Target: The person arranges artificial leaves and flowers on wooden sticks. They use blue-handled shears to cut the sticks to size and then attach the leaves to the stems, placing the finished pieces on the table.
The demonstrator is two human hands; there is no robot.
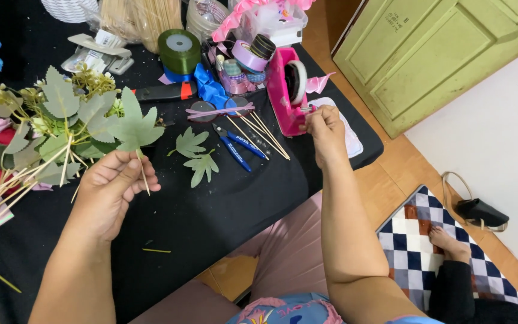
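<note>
The left hand (110,193) had its fingers curled snug around a thin wooden stick with a green fabric leaf (132,126) on top, well to the left of the pink tape dispenser (288,90). The right hand (325,129) was right up against the dispenser's front end, fingertips pinched together at the tape edge; couldn't tell if any tape was actually in there. Between hands and dispenser lay blue-handled pliers (235,146), loose sticks (265,135) and two spare leaves (196,155) on the black table (211,210).
</note>
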